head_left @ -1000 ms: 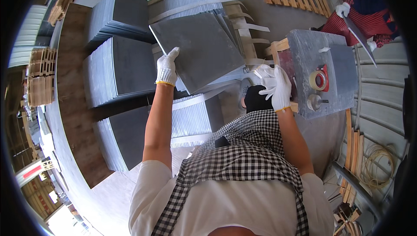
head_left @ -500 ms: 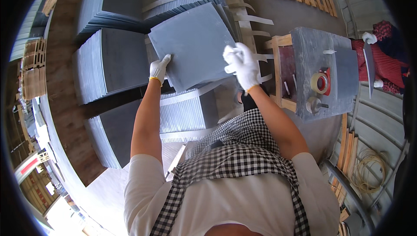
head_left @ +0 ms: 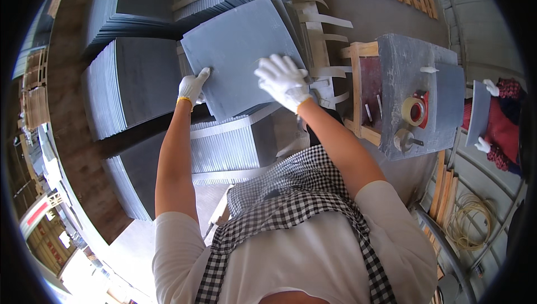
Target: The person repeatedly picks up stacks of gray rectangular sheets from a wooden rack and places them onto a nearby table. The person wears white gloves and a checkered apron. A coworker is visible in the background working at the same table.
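A flat square grey slate tile (head_left: 238, 46) lies tilted in front of me, above the packed tiles. At its left edge, my left hand (head_left: 193, 87) in a white glove grips it, thumb on top and fingers underneath. My right hand (head_left: 281, 82), gloved too, is spread over the tile's right part, its fingers stretched out; whether the palm touches the surface I cannot tell. Just below sits a strapped stack of tiles (head_left: 224, 148) standing on edge. More tiles lean behind the held one's right edge.
Stacks of upright tiles (head_left: 148, 80) fill the wooden pallet (head_left: 70, 136) on the left. To the right, a slab-topped stand (head_left: 394, 80) bears a tape roll (head_left: 413, 111) and a metal tool (head_left: 405, 140). Beyond it another person holds a tile (head_left: 479, 112). White straps (head_left: 327, 20) stick out from the crate.
My right hand has swung left from the tile's right edge to over its face, fingers now spread. The tile stays in my left hand. The other person's tile has turned more face-on.
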The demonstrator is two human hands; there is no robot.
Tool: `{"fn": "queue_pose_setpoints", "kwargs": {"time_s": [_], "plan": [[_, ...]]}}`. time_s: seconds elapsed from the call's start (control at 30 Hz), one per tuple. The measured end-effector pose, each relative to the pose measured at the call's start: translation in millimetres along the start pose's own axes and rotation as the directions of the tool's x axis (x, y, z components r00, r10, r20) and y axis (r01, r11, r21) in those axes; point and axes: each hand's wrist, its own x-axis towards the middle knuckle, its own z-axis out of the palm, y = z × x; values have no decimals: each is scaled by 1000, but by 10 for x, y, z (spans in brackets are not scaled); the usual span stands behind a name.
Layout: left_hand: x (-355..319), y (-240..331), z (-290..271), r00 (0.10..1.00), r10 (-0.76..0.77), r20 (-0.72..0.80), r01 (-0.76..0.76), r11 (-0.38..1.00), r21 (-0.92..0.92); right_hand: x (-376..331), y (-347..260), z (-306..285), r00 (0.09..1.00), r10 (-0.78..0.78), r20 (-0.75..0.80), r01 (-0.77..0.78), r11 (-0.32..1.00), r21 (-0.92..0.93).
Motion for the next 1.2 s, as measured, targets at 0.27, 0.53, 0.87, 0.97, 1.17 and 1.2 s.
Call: {"fn": "queue_pose_setpoints", "kwargs": {"time_s": [0.27, 0.53, 0.87, 0.97, 1.17, 1.2], "plan": [[-11, 217, 9, 997, -49, 55, 47, 998, 39, -101, 1199, 21, 635, 764, -111, -440, 476, 761], [-61, 357, -44, 990, -97, 104, 84, 989, 125, -185, 206, -96, 996, -39, 76, 43, 998, -49], [-156, 587, -177, 983, 149, -104, -71, 841, 537, -15, 198, -174, 988, -100, 119, 113, 988, -105], [-217, 535, -158, 976, 135, -170, -40, 882, 469, 25, 149, -203, 985, -82, 150, 102, 986, -131], [-518, -318, 919, 928, -60, -369, 114, 985, 127, 384, 323, -124, 985, 145, 93, -123, 970, -212], [-594, -342, 968, 913, -37, -406, 58, 998, 40, 573, 404, -96, 985, 155, 78, -132, 960, -248]]}}
